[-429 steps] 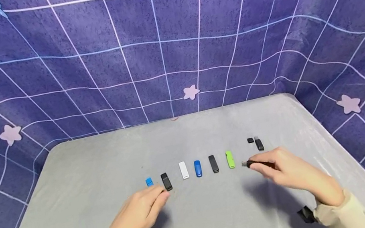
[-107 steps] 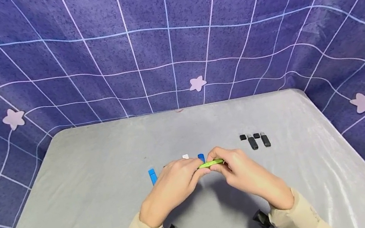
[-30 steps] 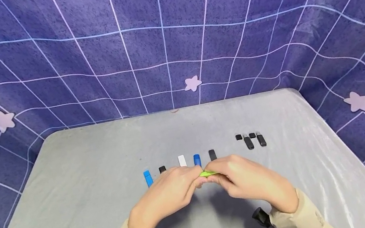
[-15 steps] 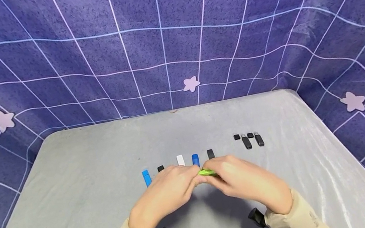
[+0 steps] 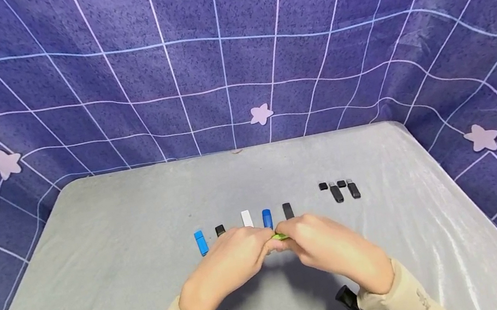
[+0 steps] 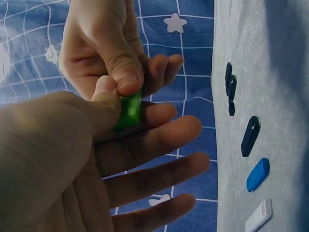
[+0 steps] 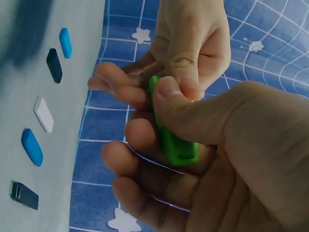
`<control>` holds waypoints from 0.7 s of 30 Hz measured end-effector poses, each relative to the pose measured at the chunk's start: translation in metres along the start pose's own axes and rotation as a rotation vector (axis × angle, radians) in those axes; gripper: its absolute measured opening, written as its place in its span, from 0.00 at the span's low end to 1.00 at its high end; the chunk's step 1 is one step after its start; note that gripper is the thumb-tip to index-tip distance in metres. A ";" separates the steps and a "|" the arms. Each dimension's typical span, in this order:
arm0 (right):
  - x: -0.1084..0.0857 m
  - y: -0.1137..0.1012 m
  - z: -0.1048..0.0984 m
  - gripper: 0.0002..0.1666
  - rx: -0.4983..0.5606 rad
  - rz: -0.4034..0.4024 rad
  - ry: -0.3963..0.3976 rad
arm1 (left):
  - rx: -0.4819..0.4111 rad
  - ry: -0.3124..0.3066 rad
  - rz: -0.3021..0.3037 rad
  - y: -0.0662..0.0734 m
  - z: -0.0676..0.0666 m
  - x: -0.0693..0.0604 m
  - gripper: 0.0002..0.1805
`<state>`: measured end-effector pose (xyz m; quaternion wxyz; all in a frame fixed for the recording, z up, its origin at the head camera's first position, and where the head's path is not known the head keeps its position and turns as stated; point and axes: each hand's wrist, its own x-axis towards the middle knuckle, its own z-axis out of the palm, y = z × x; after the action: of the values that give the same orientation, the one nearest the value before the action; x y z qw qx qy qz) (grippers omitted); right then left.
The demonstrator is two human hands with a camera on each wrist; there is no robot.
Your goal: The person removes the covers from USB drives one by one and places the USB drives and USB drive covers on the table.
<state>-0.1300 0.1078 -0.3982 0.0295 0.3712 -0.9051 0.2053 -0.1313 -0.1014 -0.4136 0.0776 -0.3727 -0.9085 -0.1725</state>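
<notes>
A: Grip?
B: Left hand (image 5: 229,261) and right hand (image 5: 331,245) both pinching the slim glossy lime-green plastic stick (image 7: 179,149), raised above the creased grey tabletop (image 5: 139,213).
A: On it?
B: Rounded deep-blue plastic stick (image 5: 267,218), flat white rectangular stick (image 5: 247,219).

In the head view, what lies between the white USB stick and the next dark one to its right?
One blue USB stick, lying apart from the white stick and the dark stick; the right wrist view shows all three too.
</notes>
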 end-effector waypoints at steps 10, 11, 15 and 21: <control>0.001 -0.003 -0.001 0.11 -0.106 -0.039 0.118 | -0.115 -0.078 -0.015 -0.002 0.000 0.003 0.15; 0.001 -0.003 -0.001 0.10 -0.100 -0.043 0.111 | -0.121 -0.088 -0.014 -0.001 -0.001 0.002 0.15; 0.001 -0.004 -0.001 0.09 -0.104 -0.070 0.091 | -0.129 -0.094 -0.049 0.001 -0.002 0.000 0.16; 0.000 -0.002 0.000 0.13 -0.033 -0.044 0.098 | -0.036 -0.052 -0.062 0.001 -0.003 0.000 0.20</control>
<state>-0.1287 0.1066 -0.3974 0.0844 0.3802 -0.8974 0.2073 -0.1300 -0.1020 -0.4103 0.0419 -0.3501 -0.9180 -0.1816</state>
